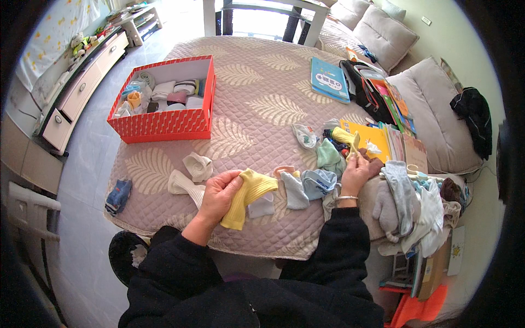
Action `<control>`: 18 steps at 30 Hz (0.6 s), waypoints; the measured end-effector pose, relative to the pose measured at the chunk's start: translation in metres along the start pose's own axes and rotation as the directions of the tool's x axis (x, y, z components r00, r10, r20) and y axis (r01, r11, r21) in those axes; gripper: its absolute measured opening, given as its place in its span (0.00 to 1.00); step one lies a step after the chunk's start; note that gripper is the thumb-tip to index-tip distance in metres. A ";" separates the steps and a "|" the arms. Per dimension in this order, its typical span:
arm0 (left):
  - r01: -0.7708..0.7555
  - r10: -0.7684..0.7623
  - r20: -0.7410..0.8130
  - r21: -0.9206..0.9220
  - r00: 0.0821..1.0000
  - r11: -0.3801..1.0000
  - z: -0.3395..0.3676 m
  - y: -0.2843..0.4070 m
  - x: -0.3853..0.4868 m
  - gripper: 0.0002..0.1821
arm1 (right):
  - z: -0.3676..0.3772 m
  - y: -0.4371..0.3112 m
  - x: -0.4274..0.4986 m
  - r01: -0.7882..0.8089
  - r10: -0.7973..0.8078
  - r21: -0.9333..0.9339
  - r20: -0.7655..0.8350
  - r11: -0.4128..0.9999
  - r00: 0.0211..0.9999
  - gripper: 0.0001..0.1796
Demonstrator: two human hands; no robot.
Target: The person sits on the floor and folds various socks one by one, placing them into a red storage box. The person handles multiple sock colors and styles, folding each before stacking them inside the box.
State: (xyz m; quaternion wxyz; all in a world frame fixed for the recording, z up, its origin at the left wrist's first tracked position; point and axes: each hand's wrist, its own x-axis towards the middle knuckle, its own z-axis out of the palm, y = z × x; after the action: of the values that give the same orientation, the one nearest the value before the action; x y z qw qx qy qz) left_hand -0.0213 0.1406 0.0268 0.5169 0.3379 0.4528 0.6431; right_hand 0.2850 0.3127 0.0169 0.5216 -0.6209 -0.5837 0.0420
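Note:
My left hand (221, 190) pinches a yellow ribbed sock (246, 197) above the quilted cover, its foot hanging down. Farther right, my right hand (356, 174) grips a second yellow sock (346, 137) by one end. White ribbed socks (198, 167) lie left of my left hand. Between the hands are a grey-blue sock (294, 190), a light blue sock (319, 183) and a mint green sock (328, 155). A white patterned sock (304, 136) rests beyond them. At the far left edge is a blue sock (119, 197). Rolled socks (164, 90) fill part of a red box (164, 129).
Blue books (329, 80), a black bag (363, 92) and a yellow book (369, 141) lie on the right. Clothes (428, 217) are heaped over the near-right seat. Cushions (434, 119) line the right wall. A black bin (123, 256) stands by the near-left edge.

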 end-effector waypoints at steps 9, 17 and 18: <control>-0.002 0.002 0.006 0.084 1.000 0.996 -0.001 -0.001 0.000 0.08 | -0.019 -0.041 -0.011 -0.080 0.197 0.730 -0.077 0.679 0.977 0.11; -0.068 0.066 0.069 0.020 0.995 0.997 0.007 -0.004 -0.006 0.09 | -0.038 -0.100 -0.068 -0.598 0.012 0.801 0.599 -0.029 0.801 0.10; -0.054 0.056 0.087 -0.020 0.995 0.998 0.007 -0.004 -0.006 0.10 | -0.038 -0.107 -0.075 -0.646 -0.070 0.760 0.642 -0.069 0.764 0.10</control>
State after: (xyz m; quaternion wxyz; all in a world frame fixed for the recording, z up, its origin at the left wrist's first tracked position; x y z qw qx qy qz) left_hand -0.0125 0.1362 0.0258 0.5214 0.3737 0.4145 0.6455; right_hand 0.2135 0.2086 0.0668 0.6009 -0.1518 -0.3325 0.7108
